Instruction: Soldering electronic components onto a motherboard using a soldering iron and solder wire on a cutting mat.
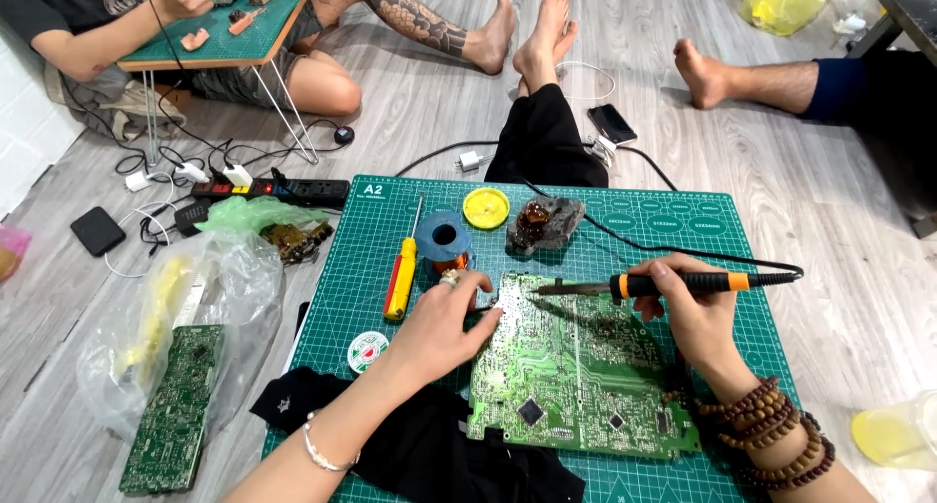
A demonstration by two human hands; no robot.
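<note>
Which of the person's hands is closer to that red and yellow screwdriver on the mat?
Left. The left hand rests on the circuit board's edge, just right of the screwdriver. The right hand holds the soldering iron, far across the board.

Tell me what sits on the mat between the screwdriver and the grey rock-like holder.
In the head view, the blue solder spool and yellow round tin lie between the screwdriver and holder.

I see a green circuit board (576,366) on a darker green gridded cutting mat (683,220), an orange-and-black soldering iron (673,283), a yellow-and-red screwdriver (401,279) and a yellow lid (486,207) (floor: grey wood grain).
</note>
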